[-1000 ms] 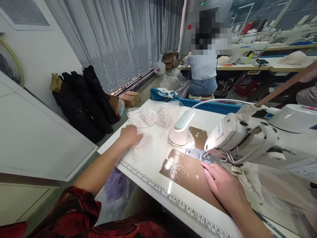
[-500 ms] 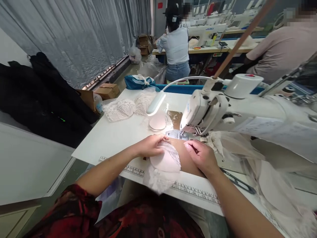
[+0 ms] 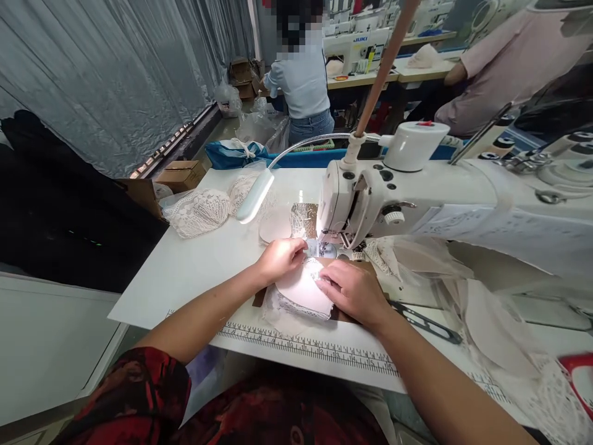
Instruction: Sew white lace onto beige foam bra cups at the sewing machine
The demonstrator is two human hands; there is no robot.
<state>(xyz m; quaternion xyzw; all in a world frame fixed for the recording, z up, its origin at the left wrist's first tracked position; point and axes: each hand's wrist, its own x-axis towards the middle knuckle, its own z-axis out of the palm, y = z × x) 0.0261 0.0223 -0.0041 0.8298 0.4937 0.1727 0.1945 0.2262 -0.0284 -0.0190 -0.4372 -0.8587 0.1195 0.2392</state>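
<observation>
A pale pink bra cup with white lace trim (image 3: 303, 293) lies in front of the sewing machine (image 3: 345, 210), close to its needle area. At the cup's upper left, my left hand (image 3: 280, 259) has its fingers closed on the edge nearest the needle. My right hand (image 3: 354, 290) holds the cup's right edge, with the fingers bent over the lace and partly hidden. Beneath the cup, a brown board (image 3: 368, 267) shows around its sides. Another pale cup (image 3: 275, 225) lies just behind my left hand.
Lace cups (image 3: 199, 212) lie at the back left. A white lamp head (image 3: 254, 198) hangs over the table. Right of my right hand are a dark slotted metal piece (image 3: 426, 322) and piled sheer fabric (image 3: 500, 327). A printed ruler (image 3: 315, 351) runs along the front edge. Two people sit beyond.
My right hand has moved left onto the cup and now grips its right edge. The cup has turned, and its hanging lace lies nearer the table. The whole view has shifted slightly.
</observation>
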